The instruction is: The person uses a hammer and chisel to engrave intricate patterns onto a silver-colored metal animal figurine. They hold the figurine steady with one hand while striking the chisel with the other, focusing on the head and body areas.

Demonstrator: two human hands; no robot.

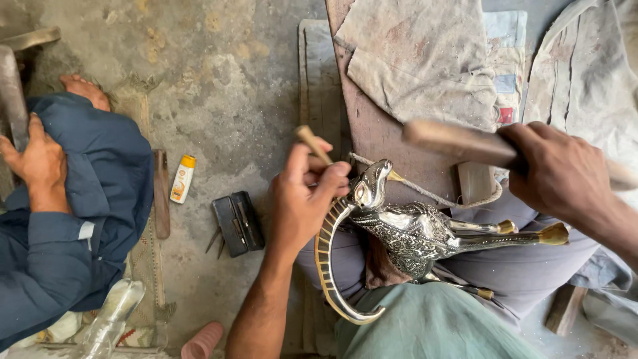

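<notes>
A shiny engraved metal animal figure (412, 233) with long curved horns and brass-tipped legs lies across my lap. My left hand (302, 199) is closed around a thin brass-coloured punch (312, 143), whose lower end is by the figure's head and horn (332, 266). My right hand (558, 173) grips a wooden mallet (458, 143), raised above the figure and blurred by motion. A cord (432, 194) runs over the board behind the figure.
A wooden board (372, 133) with dusty cloths (425, 60) lies ahead of me. On the concrete floor sit a black case (238, 223), a small yellow-capped bottle (182, 178) and a wooden stick (161, 193). Another person in blue clothing (86, 199) sits at left.
</notes>
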